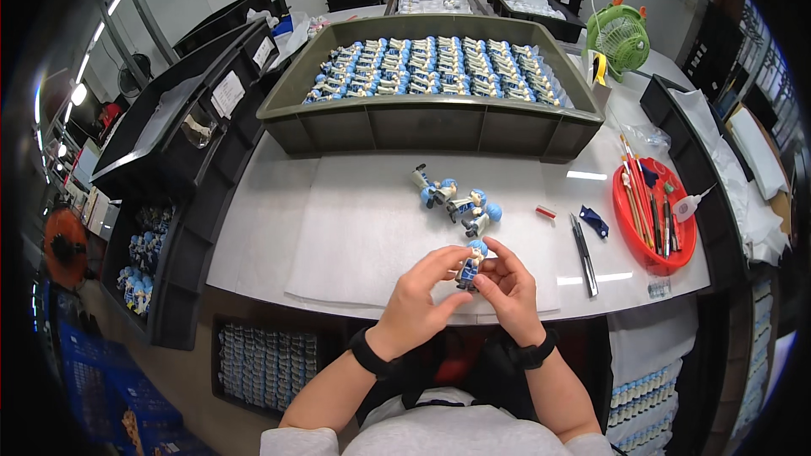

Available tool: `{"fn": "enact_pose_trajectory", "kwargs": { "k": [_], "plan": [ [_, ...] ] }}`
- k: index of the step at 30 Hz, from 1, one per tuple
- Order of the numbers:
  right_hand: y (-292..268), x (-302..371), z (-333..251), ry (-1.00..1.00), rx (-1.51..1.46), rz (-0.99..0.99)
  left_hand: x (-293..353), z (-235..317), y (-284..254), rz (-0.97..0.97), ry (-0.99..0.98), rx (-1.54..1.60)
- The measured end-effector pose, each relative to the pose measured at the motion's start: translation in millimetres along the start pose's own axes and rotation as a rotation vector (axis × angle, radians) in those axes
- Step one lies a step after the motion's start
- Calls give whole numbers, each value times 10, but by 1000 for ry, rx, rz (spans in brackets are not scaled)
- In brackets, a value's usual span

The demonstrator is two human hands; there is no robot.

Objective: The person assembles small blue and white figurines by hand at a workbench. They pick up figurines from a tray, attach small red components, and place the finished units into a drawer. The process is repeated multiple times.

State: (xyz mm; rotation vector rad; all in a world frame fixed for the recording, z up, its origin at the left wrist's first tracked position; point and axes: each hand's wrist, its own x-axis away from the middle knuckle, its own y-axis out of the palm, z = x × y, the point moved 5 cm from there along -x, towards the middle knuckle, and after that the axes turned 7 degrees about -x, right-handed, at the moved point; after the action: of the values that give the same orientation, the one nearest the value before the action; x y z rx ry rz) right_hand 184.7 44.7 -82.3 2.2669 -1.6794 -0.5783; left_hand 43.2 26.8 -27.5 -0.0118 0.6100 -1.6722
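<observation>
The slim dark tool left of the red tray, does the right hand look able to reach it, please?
Probably yes: only bare tabletop seems to lie between the right hand and the slim dark tool, though that hand holds a blue-haired figurine.

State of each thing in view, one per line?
Held figurine: head up
Left hand: curved beside it, contact unclear
Right hand: gripping it
Loose figurines: lying close together
Large bin: uncovered, filled with figurine rows
Red tray: open, holding brushes
Green fan: spinning or not, unclear

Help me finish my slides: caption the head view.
Blue-haired figurine held between left hand and right hand, before a dark tray of similar figurines.
</observation>
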Motion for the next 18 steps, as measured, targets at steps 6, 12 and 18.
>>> {"fn": "enact_pose_trajectory", "kwargs": {
  "k": [6,12,18],
  "plan": [
    [22,22,-1,28,75,-56,160,-456,46,97,-450,576],
    [46,35,24,80,74,-137,106,-545,165,65,-461,776],
    [76,31,4,77,90,-115,115,-666,200,80,-477,837]
  ]
}}
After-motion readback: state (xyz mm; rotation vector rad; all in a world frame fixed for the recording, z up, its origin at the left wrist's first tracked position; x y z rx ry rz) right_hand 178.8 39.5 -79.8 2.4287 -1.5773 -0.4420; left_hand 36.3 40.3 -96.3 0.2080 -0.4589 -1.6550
